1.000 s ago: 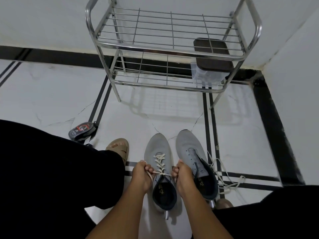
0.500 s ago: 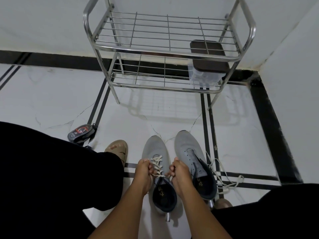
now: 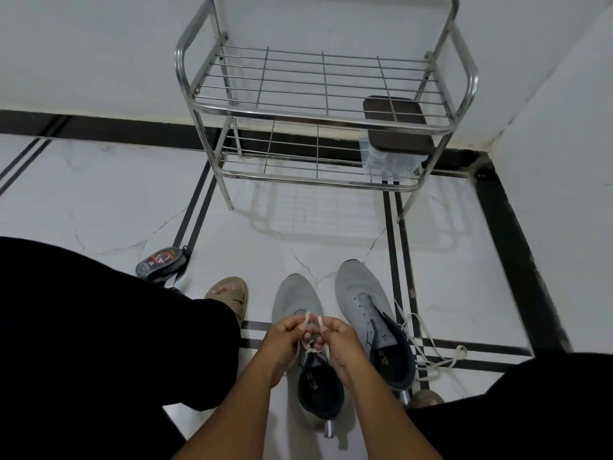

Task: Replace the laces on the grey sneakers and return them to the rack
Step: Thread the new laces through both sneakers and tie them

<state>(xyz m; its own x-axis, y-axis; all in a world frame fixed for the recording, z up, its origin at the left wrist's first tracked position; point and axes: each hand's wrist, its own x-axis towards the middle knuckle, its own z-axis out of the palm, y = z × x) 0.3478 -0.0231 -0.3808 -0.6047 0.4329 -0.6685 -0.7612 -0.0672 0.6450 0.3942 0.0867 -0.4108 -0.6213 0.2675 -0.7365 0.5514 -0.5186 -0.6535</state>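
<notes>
Two grey sneakers are set side by side on the white tiled floor [image 3: 99, 194], toes pointed toward the rack. The left sneaker [image 3: 297, 295] is placed between the person's knees; its cream lace [image 3: 310, 350] is threaded through the eyelets and drawn up into loops above the tongue. The left hand [image 3: 285, 340] is held over the throat of this shoe, its fingers curled and one strand of the lace pinched between thumb and forefinger. The right hand [image 3: 341, 343] is held just beside it, fingers likewise curled and the other strand pinched; the two hands are nearly touching. The right sneaker [image 3: 361, 293] is set just beside the first, its eyelets unlaced. A second loose lace [image 3: 428, 346] is lying on the floor, trailing from the right side of that shoe. A steel two-tier rack [image 3: 318, 117] is stood against the wall, well apart from the shoes; a clear box with a dark lid [image 3: 398, 141] is kept on the right end of its lower tier. A small dark pouch [image 3: 161, 262] is lying on the floor to the left, near a sandalled foot [image 3: 230, 293].
</notes>
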